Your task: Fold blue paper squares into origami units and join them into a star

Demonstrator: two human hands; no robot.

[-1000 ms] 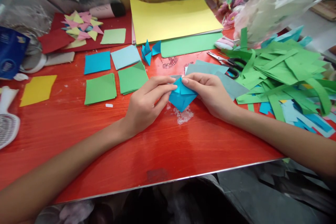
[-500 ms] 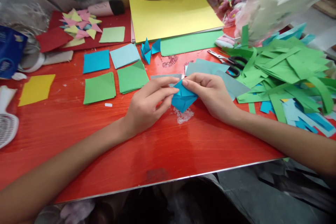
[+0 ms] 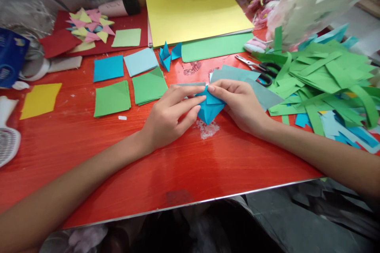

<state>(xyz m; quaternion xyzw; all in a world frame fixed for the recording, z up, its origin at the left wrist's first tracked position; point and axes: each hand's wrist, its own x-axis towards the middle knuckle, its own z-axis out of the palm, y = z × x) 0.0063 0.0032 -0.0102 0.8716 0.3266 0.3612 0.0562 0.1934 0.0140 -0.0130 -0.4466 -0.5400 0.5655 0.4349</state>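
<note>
A blue piece of folded paper [image 3: 209,111] is held between my two hands just over the red table [image 3: 190,174], its lower corner pointing toward me. My left hand [image 3: 170,112] grips its left edge, the fingertips lying over the upper left part. On the other side, my right hand [image 3: 239,102] pinches the top between thumb and fingers. Behind the hands lie pale blue-grey paper sheets [image 3: 236,73]. Farther back stands a small folded blue paper piece [image 3: 166,57] with pointed tips. The underside of the held paper is hidden.
Left of my hands are green paper squares [image 3: 113,99], a blue square [image 3: 108,68] and a yellow square [image 3: 40,101]. Scissors [image 3: 261,67] and a heap of green paper strips [image 3: 323,75] lie at the right. Yellow sheets [image 3: 198,17] are stacked at the back.
The folded paper has turned slightly and shifted a little to the right. The left fingers have moved slightly over its left side, and the right hand still pinches the top.
</note>
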